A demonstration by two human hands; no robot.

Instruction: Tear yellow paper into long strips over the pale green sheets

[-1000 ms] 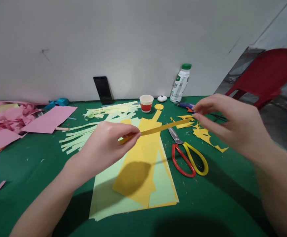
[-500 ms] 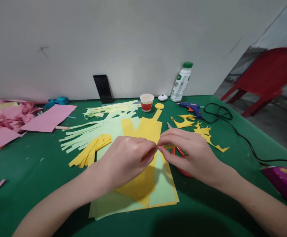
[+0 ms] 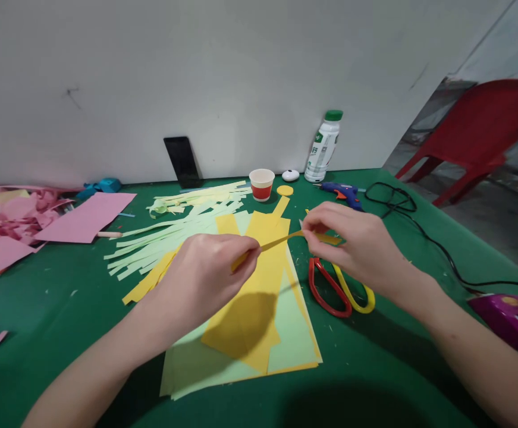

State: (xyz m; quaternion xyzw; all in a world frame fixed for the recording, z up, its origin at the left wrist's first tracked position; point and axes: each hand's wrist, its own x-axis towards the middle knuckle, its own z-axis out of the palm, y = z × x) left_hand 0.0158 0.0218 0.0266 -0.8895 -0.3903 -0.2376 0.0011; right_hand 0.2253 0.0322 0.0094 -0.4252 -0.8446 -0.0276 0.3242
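Observation:
A narrow yellow paper strip (image 3: 281, 241) is stretched between my two hands above the paper sheets. One end is pinched in my left hand (image 3: 214, 273), whose fingers are closed. My right hand (image 3: 348, 238) pinches the strip further along, and its free end pokes out past the fingers. Beneath them, yellow paper pieces (image 3: 250, 321) lie on a stack of pale green sheets (image 3: 191, 368). Scissors (image 3: 325, 297) with one red and one yellow handle loop rest below my right hand, which covers most of their blades.
Pale green fringed strips (image 3: 147, 244) lie left of the stack. Behind stand a paper cup (image 3: 261, 189), a white bottle (image 3: 323, 148) and a leaning phone (image 3: 182, 160). A blue glue gun (image 3: 341, 193) with a black cord is at right. Pink paper scraps (image 3: 22, 208) heap at far left.
My hands have moved apart from fingertip contact, my right going right and up, my left going left. The strip now shows stretched between them, and the scissors' handles are uncovered.

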